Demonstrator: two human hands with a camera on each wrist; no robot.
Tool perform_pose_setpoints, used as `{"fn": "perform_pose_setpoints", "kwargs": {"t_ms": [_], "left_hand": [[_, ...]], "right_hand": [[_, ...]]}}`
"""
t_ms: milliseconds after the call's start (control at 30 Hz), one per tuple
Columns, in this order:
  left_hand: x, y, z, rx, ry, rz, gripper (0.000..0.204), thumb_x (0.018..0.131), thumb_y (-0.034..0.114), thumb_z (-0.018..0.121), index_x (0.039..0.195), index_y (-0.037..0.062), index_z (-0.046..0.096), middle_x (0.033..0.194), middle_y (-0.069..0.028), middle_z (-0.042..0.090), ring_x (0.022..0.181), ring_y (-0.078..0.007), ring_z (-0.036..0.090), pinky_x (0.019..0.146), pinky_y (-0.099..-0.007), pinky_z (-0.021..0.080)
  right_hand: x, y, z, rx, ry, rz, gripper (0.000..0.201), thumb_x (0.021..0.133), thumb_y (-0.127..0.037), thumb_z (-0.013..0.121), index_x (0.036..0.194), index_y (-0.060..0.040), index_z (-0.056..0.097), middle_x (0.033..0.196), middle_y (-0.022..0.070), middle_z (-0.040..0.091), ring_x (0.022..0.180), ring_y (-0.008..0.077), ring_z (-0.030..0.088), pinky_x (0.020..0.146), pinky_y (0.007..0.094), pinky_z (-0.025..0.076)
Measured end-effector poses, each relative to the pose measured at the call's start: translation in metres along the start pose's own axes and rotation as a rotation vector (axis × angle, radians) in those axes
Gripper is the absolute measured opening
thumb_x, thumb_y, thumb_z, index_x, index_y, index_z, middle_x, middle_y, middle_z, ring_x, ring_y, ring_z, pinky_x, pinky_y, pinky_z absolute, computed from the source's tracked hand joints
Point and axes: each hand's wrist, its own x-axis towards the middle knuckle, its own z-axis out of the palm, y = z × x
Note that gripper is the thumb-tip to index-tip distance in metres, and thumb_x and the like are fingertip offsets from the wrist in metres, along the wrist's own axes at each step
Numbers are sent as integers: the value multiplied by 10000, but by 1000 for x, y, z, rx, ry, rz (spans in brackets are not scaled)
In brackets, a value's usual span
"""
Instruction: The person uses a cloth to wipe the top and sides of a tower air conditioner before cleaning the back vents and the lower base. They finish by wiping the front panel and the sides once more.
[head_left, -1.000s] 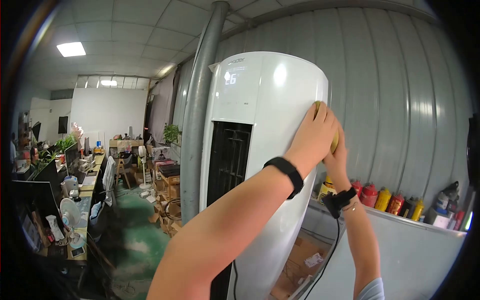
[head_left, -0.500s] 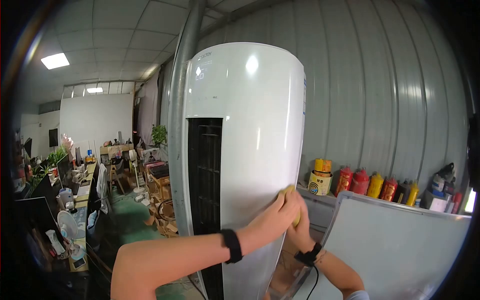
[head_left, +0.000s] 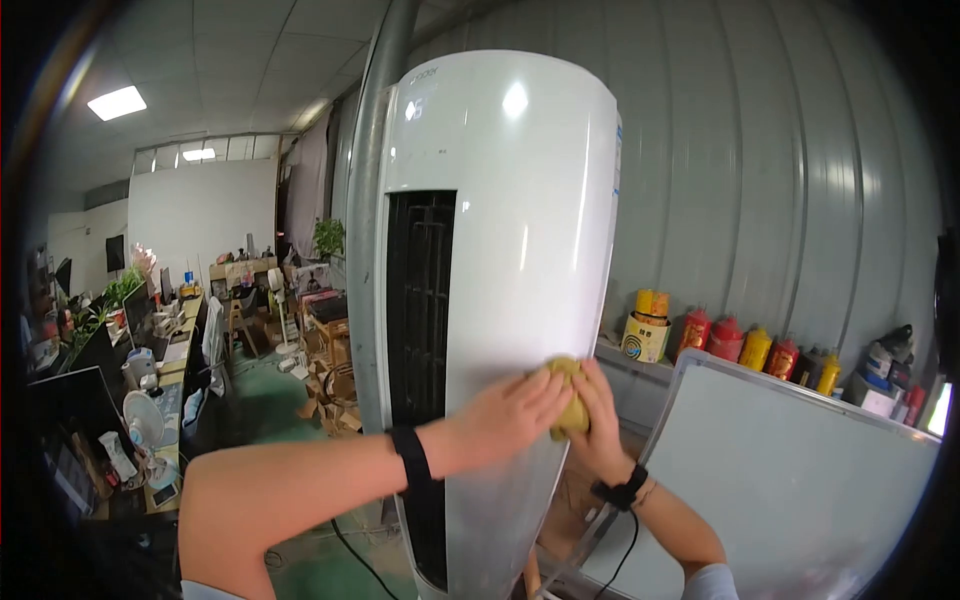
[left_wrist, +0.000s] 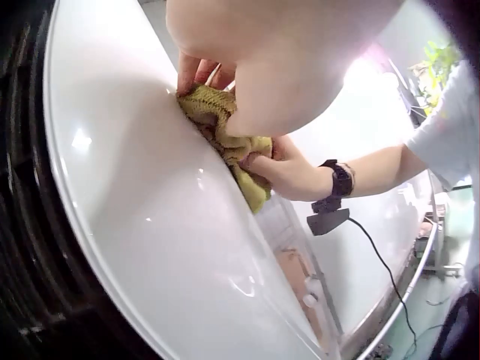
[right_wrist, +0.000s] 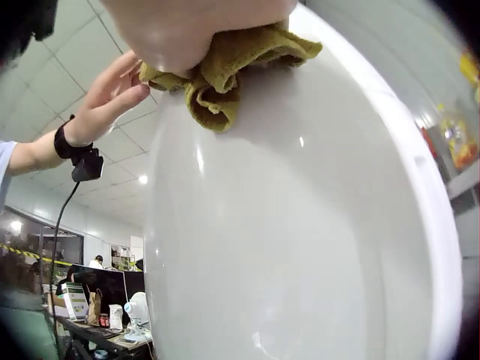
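A yellow-green cloth lies bunched against the right edge of a tall white air conditioner. From the left, my left hand grips the cloth, its fingertips over the top. My right hand holds the cloth's right side; in the left wrist view that hand has its thumb on the cloth. In the right wrist view, folds of the cloth hang below my right hand, and the left hand reaches its far end. The palms are partly hidden.
A grey pipe stands left of the unit. Behind on the right, a shelf carries tins and red and yellow bottles, with a whiteboard below. Desks and a white fan are far left. A cable runs from the right wrist.
Both hands and the cloth have moved down along the unit's right side from near its top. Over the last half second the cloth has bunched more visibly between the hands, and the view has shifted.
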Motion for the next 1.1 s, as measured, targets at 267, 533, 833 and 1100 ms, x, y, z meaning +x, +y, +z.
{"fn": "perform_pose_setpoints", "kwargs": {"t_ms": [267, 533, 833, 1100], "left_hand": [[30, -92, -55, 86, 251, -238, 440, 826, 25, 544, 1264, 9, 516, 1190, -179, 593, 1153, -350, 543, 983, -419, 460], [-13, -94, -47, 30, 163, -198, 549, 716, -72, 630, 1236, 55, 510, 1194, -104, 547, 1096, -320, 529, 935, -393, 478], [-90, 15, 6, -166, 51, -280, 329, 783, 57, 601, 1112, 48, 594, 1153, -119, 565, 966, -294, 554, 793, -365, 527], [-209, 203, 96, -443, -179, -414, 282, 776, 96, 607, 1055, 60, 618, 1037, -93, 587, 958, -275, 578, 810, -380, 506]], "right_hand": [[149, -23, -14, -140, 162, -189, 746, 660, 38, 703, 1363, -103, 497, 1403, 188, 459, 1337, 389, 393, 1124, 456, 321], [137, -27, 3, -472, 123, -421, 782, 627, -115, 787, 1355, -185, 509, 1361, 74, 516, 1303, 329, 440, 1041, 500, 368], [-19, -30, 52, -341, -82, -290, 745, 663, -221, 765, 1361, -164, 510, 1454, 131, 439, 1370, 388, 362, 1105, 555, 297], [-241, -48, 94, -473, -622, -292, 580, 870, -240, 551, 1437, -206, 437, 1499, 56, 399, 1371, 292, 374, 1121, 531, 285]]}}
